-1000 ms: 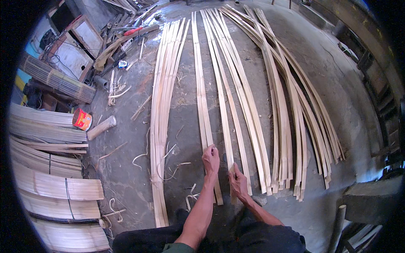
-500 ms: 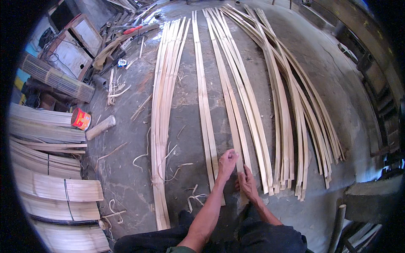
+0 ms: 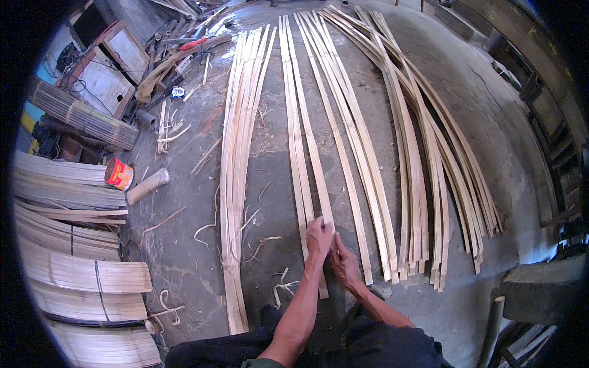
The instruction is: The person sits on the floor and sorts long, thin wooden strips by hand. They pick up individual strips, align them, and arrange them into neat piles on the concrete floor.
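The long strips (image 3: 318, 184) were pale cream to straw yellow, crossed here and there by faint tan bands, while the crossed pile (image 3: 412, 184) on the right looked browner, with darker brown edges. The floor (image 3: 270, 202) was grey, mottled with reddish-brown patches, and the curled shavings (image 3: 283, 286) on it were cream. The tied bundles (image 3: 126, 275) were pale beige and finely lined, their tie (image 3: 98, 279) black. The tin (image 3: 119, 174) was red with yellow markings. The mat (image 3: 83, 113) was brown with thin stripes. The trousers (image 3: 215, 349) were black, the sleeve (image 3: 262, 364) dark green.

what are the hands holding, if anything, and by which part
A long pale strip, near its closer end, apparently by left hand and right hand; exact grip unclear.
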